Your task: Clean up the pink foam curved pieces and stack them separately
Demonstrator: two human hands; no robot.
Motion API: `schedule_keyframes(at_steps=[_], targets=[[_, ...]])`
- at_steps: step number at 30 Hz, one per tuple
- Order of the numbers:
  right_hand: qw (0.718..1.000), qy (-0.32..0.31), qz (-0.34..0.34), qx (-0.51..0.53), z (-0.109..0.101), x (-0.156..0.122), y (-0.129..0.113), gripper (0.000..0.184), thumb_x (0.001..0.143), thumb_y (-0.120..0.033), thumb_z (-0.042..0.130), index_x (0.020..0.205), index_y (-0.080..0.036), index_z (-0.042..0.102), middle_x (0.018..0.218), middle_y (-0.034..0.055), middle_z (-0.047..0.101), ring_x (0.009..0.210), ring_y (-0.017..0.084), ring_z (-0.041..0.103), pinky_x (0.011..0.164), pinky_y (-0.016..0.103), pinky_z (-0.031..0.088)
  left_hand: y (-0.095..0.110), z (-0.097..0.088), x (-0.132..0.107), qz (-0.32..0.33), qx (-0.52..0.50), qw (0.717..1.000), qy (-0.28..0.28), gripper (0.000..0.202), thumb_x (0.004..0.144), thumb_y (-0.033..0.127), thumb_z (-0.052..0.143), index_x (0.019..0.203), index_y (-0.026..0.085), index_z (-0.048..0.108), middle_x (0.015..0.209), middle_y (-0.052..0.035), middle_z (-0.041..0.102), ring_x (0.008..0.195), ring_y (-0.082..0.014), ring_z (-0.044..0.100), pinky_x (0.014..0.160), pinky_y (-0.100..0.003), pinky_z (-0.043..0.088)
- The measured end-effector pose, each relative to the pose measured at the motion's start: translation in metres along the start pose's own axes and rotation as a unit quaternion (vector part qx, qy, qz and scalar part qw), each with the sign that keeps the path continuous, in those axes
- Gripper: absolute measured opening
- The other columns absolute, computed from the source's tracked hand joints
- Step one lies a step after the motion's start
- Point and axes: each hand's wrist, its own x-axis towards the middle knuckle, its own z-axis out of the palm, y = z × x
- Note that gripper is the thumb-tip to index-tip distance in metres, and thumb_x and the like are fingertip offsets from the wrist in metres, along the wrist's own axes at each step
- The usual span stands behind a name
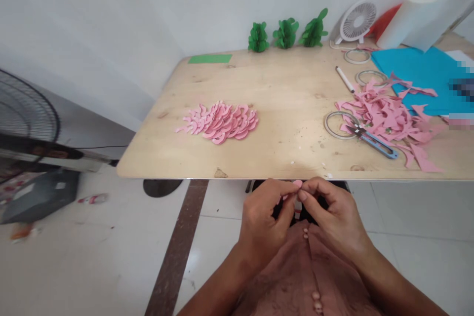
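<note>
Head view, and straight to the action: left hand [264,210] pinching a small pink paper cutout [297,184] between thumb and forefinger, right hand [333,212] gripping it too, thumb and forefinger together at its side, exact contact partly hidden. All this just in front of the wooden table [285,94], close to its near edge. Over on the left of the tabletop, a pile of pink cutouts [231,122], curved and overlapping. Across to the right, a tangle of pink scraps [385,111], with blue-handled snips [377,143] lying at its near side, blades across the rim of a tape roll [328,131]. Along the back, three green paper ornaments [286,33], then a white desk fan [358,20].
</note>
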Motion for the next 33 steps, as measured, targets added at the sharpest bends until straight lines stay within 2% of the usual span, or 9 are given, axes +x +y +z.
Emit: schedule_keyframes(at_steps=[10,13,16,20,26,30,33], targets=[[1.000,-0.008,-0.017,-0.012,0.0006,0.0009,-0.0021,0.014,0.087,-0.024,0.053,0.078,-0.019,0.062,0.068,-0.0009,0.064,0.063,0.014,0.058,0.058,0.023,0.045,-0.0046,0.0064,-0.0045,-0.013,0.007,0.999,0.046,0.023,0.080,0.005,0.058,0.097,0.019,0.061,0.085,-0.0007,0.071,0.073,-0.0107,0.067,0.069,-0.021,0.054],[0.998,0.016,-0.036,-0.041,-0.0018,-0.0005,-0.0036,0.013,0.087,-0.022,0.053,0.078,-0.019,0.062,0.069,-0.0010,0.065,0.062,0.013,0.059,0.058,0.023,0.045,-0.0057,0.0058,-0.0047,-0.030,-0.004,0.999,0.038,0.028,0.079,0.005,0.057,0.103,0.020,0.059,0.086,-0.0003,0.071,0.074,-0.0109,0.067,0.070,-0.022,0.055],[0.989,0.067,-0.097,-0.091,-0.0045,-0.0015,-0.0037,0.007,0.087,-0.019,0.055,0.087,-0.020,0.062,0.072,-0.0006,0.064,0.064,0.014,0.058,0.060,0.025,0.045,-0.0054,0.0048,-0.0046,-0.039,-0.014,0.999,0.024,0.032,0.080,0.004,0.056,0.108,0.020,0.056,0.085,0.0002,0.070,0.073,-0.0110,0.067,0.071,-0.024,0.055],[0.973,0.050,-0.186,-0.125,-0.0064,-0.0002,-0.0024,0.014,0.088,-0.016,0.053,0.098,-0.020,0.063,0.083,0.0040,0.064,0.078,0.018,0.060,0.068,0.031,0.047,-0.0033,0.0042,-0.0040,-0.044,-0.014,0.999,0.008,0.034,0.081,0.005,0.055,0.111,0.021,0.054,0.086,0.0001,0.070,0.075,-0.0114,0.067,0.072,-0.025,0.055],[0.969,0.032,-0.203,-0.135,-0.0059,0.0029,-0.0045,0.013,0.089,-0.014,0.050,0.085,-0.020,0.061,0.076,0.0028,0.060,0.073,0.017,0.056,0.064,0.031,0.044,-0.0010,0.0035,-0.0031,-0.068,-0.020,0.997,-0.006,0.034,0.081,0.005,0.055,0.111,0.021,0.054,0.084,0.0003,0.070,0.072,-0.0116,0.067,0.070,-0.024,0.054],[0.969,0.025,-0.202,-0.140,-0.0057,0.0028,-0.0045,0.014,0.091,-0.014,0.047,0.085,-0.020,0.059,0.076,0.0029,0.060,0.072,0.017,0.056,0.064,0.030,0.043,0.0005,0.0020,-0.0006,-0.075,-0.038,0.996,-0.013,0.034,0.080,0.004,0.055,0.109,0.020,0.053,0.081,0.0019,0.070,0.068,-0.0099,0.065,0.068,-0.022,0.054],[0.959,0.030,-0.232,-0.162,-0.0060,0.0029,-0.0033,0.014,0.091,-0.013,0.046,0.087,-0.019,0.058,0.079,0.0045,0.062,0.073,0.018,0.056,0.065,0.032,0.043,0.0018,0.0006,0.0018,-0.083,-0.038,0.995,-0.031,0.034,0.079,0.003,0.054,0.109,0.020,0.053,0.079,0.0024,0.070,0.065,-0.0093,0.065,0.068,-0.021,0.054]])
